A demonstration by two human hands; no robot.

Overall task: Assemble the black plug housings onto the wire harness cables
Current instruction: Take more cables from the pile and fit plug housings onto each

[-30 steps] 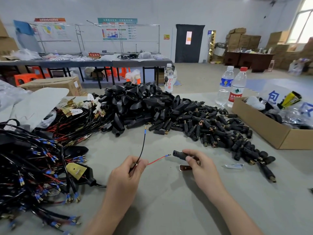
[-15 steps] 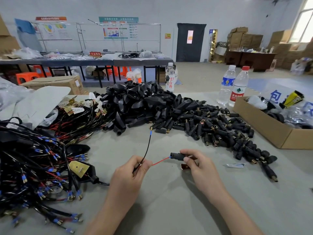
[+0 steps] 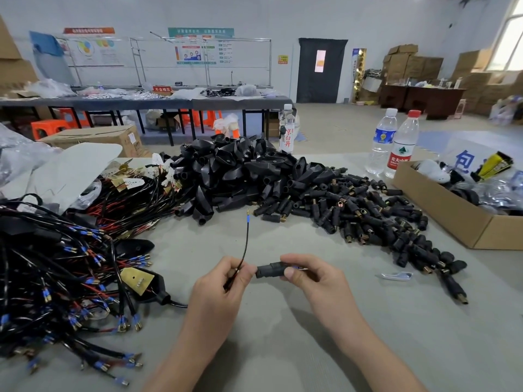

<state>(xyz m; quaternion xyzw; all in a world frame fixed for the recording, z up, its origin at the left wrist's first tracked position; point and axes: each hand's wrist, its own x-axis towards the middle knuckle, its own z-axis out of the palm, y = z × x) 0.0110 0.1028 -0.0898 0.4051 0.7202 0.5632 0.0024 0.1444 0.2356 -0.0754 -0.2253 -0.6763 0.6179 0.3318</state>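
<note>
My left hand (image 3: 219, 287) pinches a harness cable whose black wire (image 3: 245, 241) stands up, tipped with a blue and brass terminal. My right hand (image 3: 314, 278) pinches a small black plug housing (image 3: 268, 270) between thumb and fingers. The housing's left end meets my left fingertips; the red wire is hidden, apparently inside the housing. A big heap of black housings (image 3: 283, 190) lies behind my hands. A tangle of harness cables (image 3: 56, 273) with blue terminals fills the table's left side.
A cardboard box (image 3: 441, 205) of parts stands at the right, two water bottles (image 3: 393, 142) behind it and another bottle (image 3: 287, 128) behind the heap. A small silver piece (image 3: 396, 276) lies right of my hand. One loose plug (image 3: 452, 287) lies nearby.
The housing has travelled left along the red wire until the wire no longer shows. My hands have come together and now nearly touch.
</note>
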